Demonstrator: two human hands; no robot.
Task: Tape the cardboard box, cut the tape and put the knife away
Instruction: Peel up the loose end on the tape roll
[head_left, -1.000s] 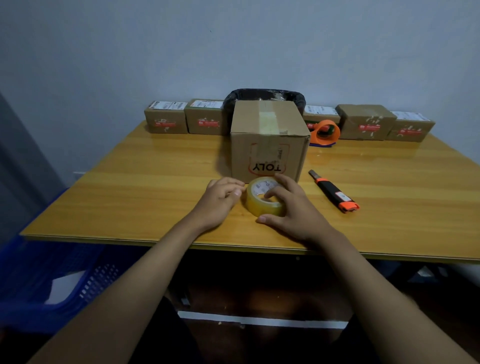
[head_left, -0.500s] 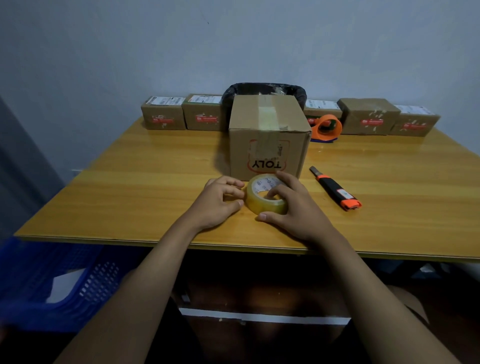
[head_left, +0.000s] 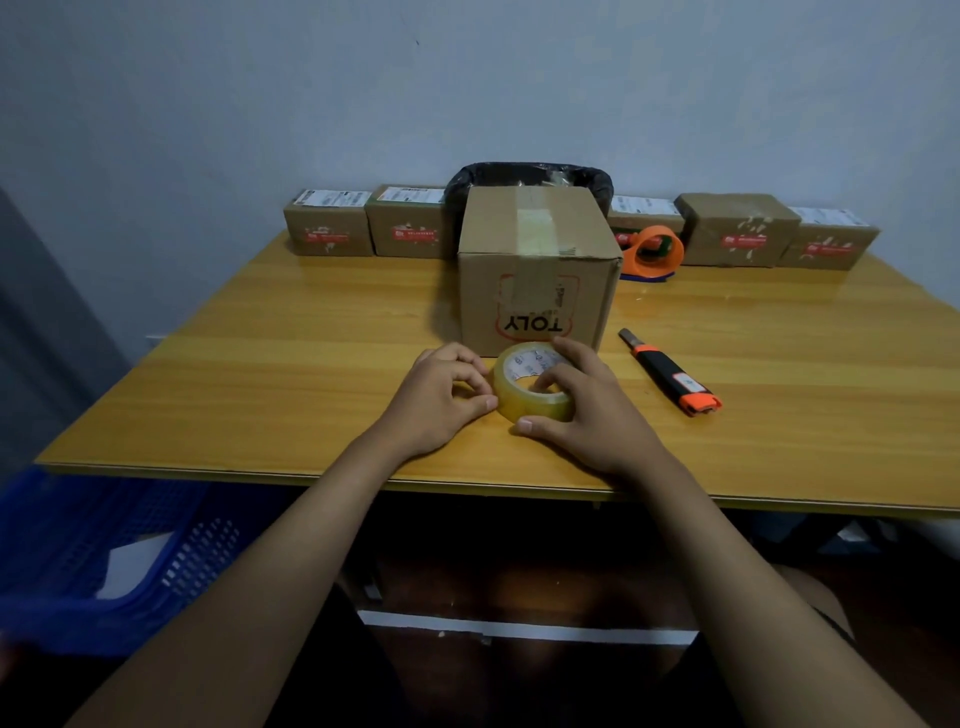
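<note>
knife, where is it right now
In the head view the knife lies flat on the table, untouched, to the right of the right hand and the tape roll.

The brown cardboard box (head_left: 537, 275) standing at the middle of the counter carries "TOLY" in black capitals on its near face, printed upside down inside a red rounded outline. White shipping labels and red marks on the small brown parcels (head_left: 328, 228) behind are too small to read.
</note>
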